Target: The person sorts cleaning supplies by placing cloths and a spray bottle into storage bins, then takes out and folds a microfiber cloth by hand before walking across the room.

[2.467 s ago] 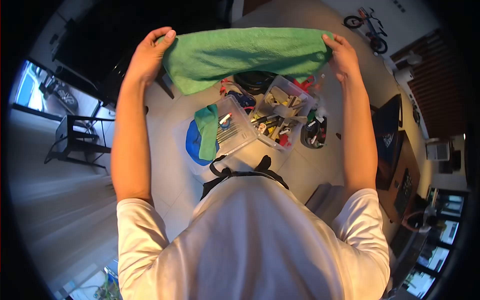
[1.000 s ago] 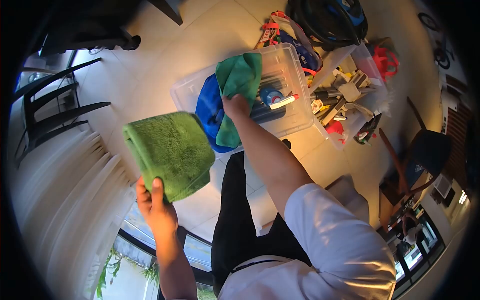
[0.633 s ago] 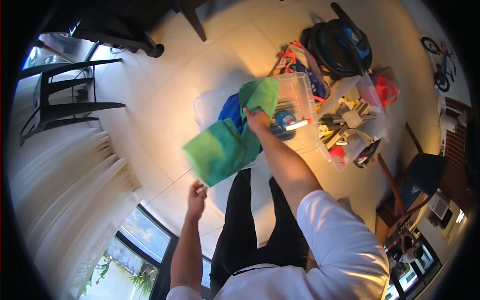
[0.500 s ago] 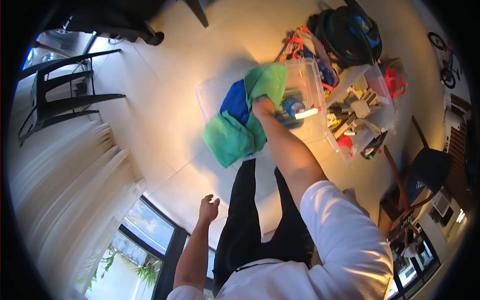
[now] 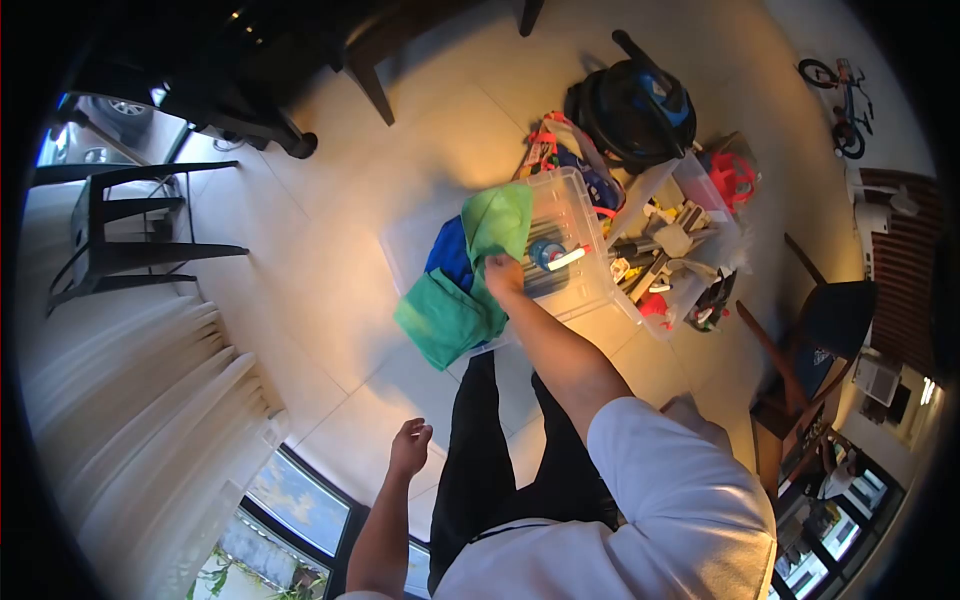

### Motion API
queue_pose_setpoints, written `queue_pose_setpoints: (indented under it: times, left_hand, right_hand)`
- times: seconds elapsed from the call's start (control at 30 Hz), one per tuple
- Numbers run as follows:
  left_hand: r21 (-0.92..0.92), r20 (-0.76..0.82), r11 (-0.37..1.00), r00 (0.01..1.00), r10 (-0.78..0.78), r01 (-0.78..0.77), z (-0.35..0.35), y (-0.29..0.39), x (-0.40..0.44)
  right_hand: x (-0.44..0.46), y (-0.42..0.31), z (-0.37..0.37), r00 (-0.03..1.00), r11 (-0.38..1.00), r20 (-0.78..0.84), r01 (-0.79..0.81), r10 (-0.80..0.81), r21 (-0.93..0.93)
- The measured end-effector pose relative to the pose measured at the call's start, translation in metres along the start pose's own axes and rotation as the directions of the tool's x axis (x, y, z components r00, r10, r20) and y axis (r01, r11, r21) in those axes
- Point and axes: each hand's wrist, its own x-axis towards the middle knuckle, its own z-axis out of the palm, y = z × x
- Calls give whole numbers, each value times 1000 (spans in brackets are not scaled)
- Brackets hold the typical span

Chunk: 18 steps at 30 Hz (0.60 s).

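Note:
My right hand [image 5: 503, 274] is closed on a green cloth [image 5: 500, 220]. The cloth drapes over the left part of a clear plastic box [image 5: 590, 285] on the floor, and a lower green fold hangs over the near edge. Between the green parts shows a bunched blue cloth [image 5: 450, 252]. Just right of the hand, a blue, round-topped item [image 5: 546, 253] and a white stick-like thing with a red end [image 5: 570, 257] are in the box. My left hand [image 5: 410, 447] hangs low beside my leg, fingers loosely curled and apart, holding nothing.
A second clear bin [image 5: 718, 205] full of mixed items stands at the right. Behind are a colourful bag [image 5: 570, 150] and a black-and-blue vacuum cleaner [image 5: 635, 115]. Chairs stand at the left [image 5: 95, 240] and right [image 5: 835, 320]; a curtain [image 5: 150, 400] hangs at the left.
The view has shifted, so the box and bins appear lower and further left. My right hand remains on the green cloth, and its upper part looks slightly less spread. My left hand still hangs.

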Motion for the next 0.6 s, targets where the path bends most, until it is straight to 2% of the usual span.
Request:
queue_pose_setpoints:
  times: [0.07,0.13,0.17,0.2,0.23,0.27,0.3,0.37,0.4,0.43,0.5,0.53,0.57,0.6]
  left_hand:
    - [47,47,998,998,49,-51,-9,16,-4]
    - [74,50,993,995,91,-95,-16,36,0]
    - [69,39,993,995,96,-98,-17,44,5]
    - [-34,21,998,999,49,-48,-16,51,8]
    - [-23,33,999,999,30,-30,-13,41,23]
    - [-136,34,991,999,4,1,-5,27,32]
    - [-254,35,967,999,-27,35,2,15,33]
    - [-283,89,953,993,-82,104,14,10,39]
    - [-244,98,965,992,-77,98,21,6,45]
    - [-203,106,975,992,-75,96,25,5,46]
    - [-146,74,989,997,-9,19,28,20,37]
    - [-151,71,988,997,28,-17,30,24,36]
    - [-156,68,987,996,56,-44,33,26,30]
    - [-169,71,983,994,81,-68,31,45,19]
  right_hand:
    - [-5,-10,-8,991,993,100,-99,91,71]
    - [-15,-75,-40,898,953,319,-297,302,-66]
    - [-9,-90,-34,898,953,324,-300,297,-43]
    - [-4,-95,-23,876,949,365,-293,314,-114]
    - [-2,-88,-10,847,936,401,-290,348,-199]
    - [13,-32,39,990,906,142,74,-16,-417]
    - [6,-26,37,988,896,154,50,21,-441]
    - [-1,-56,10,971,972,62,-227,231,-56]
    - [-7,-49,6,987,983,-58,-142,149,112]
    - [-21,-58,-11,989,986,-54,-133,139,100]
    - [-50,-83,-58,993,874,-65,-52,95,484]
    - [-62,-92,-80,997,814,43,-80,67,575]
    - [-76,-102,-101,997,827,49,-76,59,557]
    - [-92,-114,-122,998,865,-16,59,-59,499]
